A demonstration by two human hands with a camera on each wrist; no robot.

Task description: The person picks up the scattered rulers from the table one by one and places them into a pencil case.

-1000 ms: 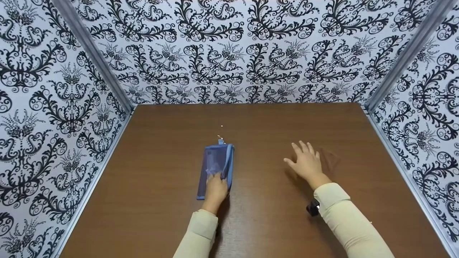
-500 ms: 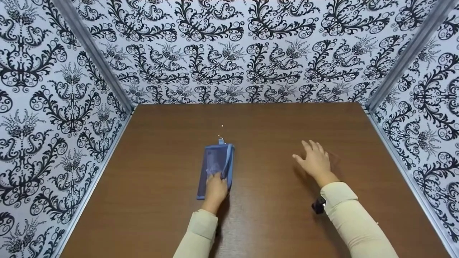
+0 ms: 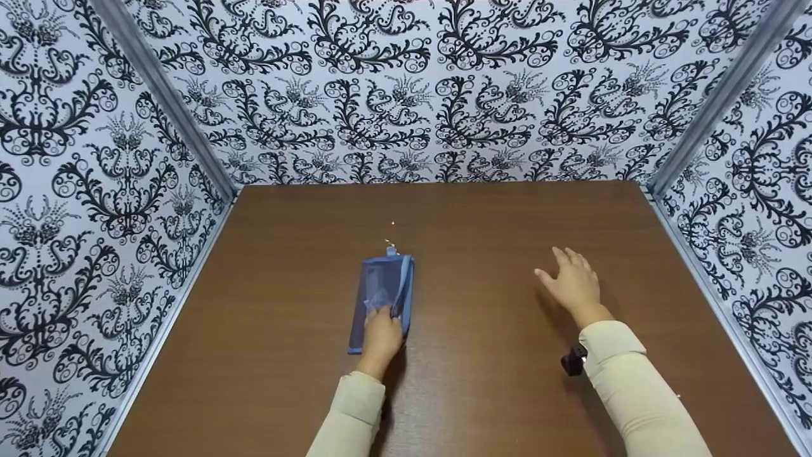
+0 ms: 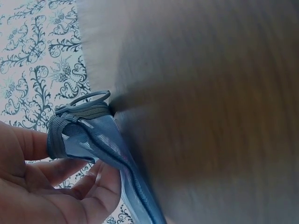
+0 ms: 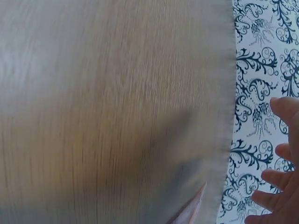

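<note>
A blue mesh zip pouch (image 3: 384, 282) lies lengthwise on the brown table, left of the middle. My left hand (image 3: 382, 333) grips its near end, with the fingers curled at the edge. Close up in the left wrist view, the pouch (image 4: 100, 140) shows a zip and a pull loop, and its end gapes between my thumb and fingers. My right hand (image 3: 574, 282) hovers over the right side of the table with fingers spread and nothing in them. Below it, in the right wrist view, the tip of a thin reddish, pointed piece (image 5: 190, 210) shows; the rest is out of frame.
The wooden table (image 3: 469, 222) is enclosed by patterned walls (image 3: 406, 95) at the back and both sides. Grey metal posts (image 3: 710, 95) stand in the corners. A small black device (image 3: 573, 360) sits at my right wrist.
My right hand has moved to the right, still with fingers spread, and now covers the reddish triangular piece seen earlier in the head view. My left hand and the pouch have stayed put.
</note>
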